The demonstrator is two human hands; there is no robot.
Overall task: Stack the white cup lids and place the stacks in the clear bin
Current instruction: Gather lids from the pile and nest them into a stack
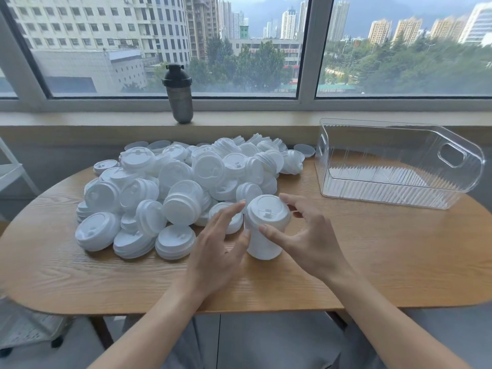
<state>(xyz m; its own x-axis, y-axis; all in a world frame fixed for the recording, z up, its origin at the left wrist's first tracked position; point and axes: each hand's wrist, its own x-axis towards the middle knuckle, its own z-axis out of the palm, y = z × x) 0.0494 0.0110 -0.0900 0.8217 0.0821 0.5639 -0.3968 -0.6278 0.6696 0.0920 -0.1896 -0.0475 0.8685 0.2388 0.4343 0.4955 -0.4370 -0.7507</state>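
Observation:
A tall stack of white cup lids (pixel 262 243) stands upright on the wooden table (pixel 372 262), just in front of a big loose pile of white lids (pixel 175 187). My right hand (pixel 306 238) curves round the top of the stack, thumb on its near side and fingers behind its right rim. My left hand (pixel 221 246) is at the stack's left side with fingers stretched out, and its thumb touches the stack. The clear bin (pixel 399 190) sits at the table's far right with nothing in it.
A dark shaker bottle (pixel 179 94) stands on the window sill behind the pile. Short stacks of lids (pixel 174 242) lie at the pile's near edge. The table's front edge runs close to my forearms.

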